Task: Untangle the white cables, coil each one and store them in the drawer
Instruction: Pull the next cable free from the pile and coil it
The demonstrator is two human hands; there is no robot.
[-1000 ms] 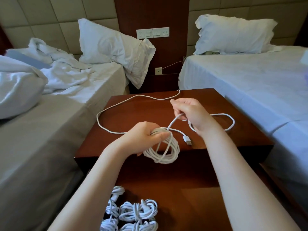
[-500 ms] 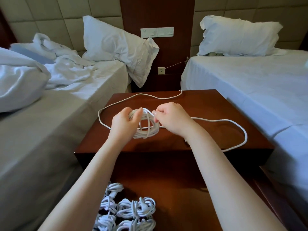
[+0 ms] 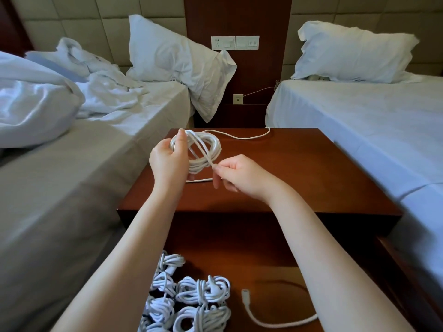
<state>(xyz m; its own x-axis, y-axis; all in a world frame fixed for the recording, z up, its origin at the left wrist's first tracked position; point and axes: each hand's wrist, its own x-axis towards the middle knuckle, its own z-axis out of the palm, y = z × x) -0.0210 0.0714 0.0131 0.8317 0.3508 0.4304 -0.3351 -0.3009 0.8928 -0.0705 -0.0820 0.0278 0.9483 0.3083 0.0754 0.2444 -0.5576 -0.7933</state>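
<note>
My left hand (image 3: 169, 159) holds a coil of white cable (image 3: 203, 149) upright above the brown nightstand (image 3: 311, 178). My right hand (image 3: 239, 176) pinches a strand of the same cable drawn diagonally across the coil's front. The cable's loose tail (image 3: 249, 136) trails over the nightstand's back edge. Below, the open drawer (image 3: 268, 255) holds several coiled white cables (image 3: 191, 298) at its left side. Another cable end with a plug (image 3: 247, 297) lies in the drawer at right, partly behind my right forearm.
An unmade bed (image 3: 72, 144) with a rumpled duvet and a pillow (image 3: 175, 63) stands left of the nightstand. A made bed (image 3: 359, 121) with a pillow stands to the right. Wall sockets (image 3: 235, 42) sit on the wood panel behind.
The big loop that lay on the right of the nightstand has been drawn into the coil. My right hand has moved down and right, pulling a strand across the coil.
</note>
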